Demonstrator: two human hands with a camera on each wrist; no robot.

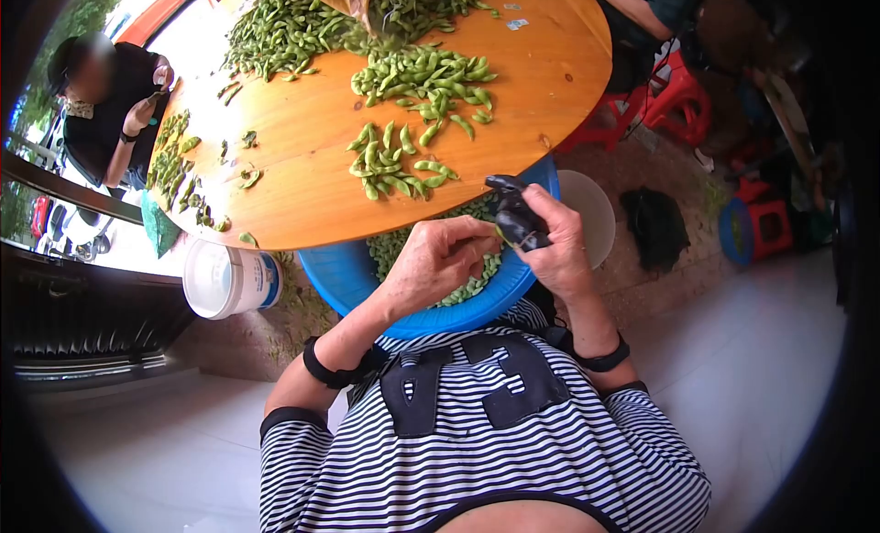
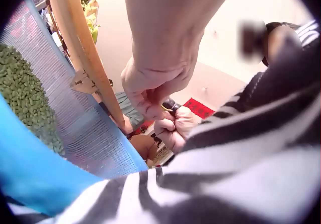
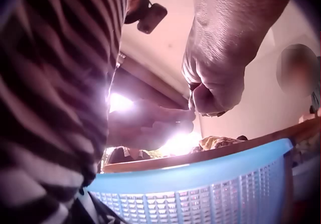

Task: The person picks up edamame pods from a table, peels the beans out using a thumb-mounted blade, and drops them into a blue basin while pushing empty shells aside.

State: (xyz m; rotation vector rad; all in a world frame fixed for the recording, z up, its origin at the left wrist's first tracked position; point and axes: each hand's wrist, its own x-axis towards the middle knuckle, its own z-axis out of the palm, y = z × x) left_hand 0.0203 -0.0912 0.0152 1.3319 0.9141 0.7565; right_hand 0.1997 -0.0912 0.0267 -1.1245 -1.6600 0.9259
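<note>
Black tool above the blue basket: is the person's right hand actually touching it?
Touching. The head view shows the right hand gripping the black tool, with its fingers curled round the tool's lower part.

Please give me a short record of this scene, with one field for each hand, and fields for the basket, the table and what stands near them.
left hand: fingers curled, pinching a green pod
right hand: grips a black tool, held against the pod
blue basket: below both hands, partly under the table edge, holds green pods
wooden table: round, with loose heaps of pods
white bucket: on the floor, left of the basket
</note>
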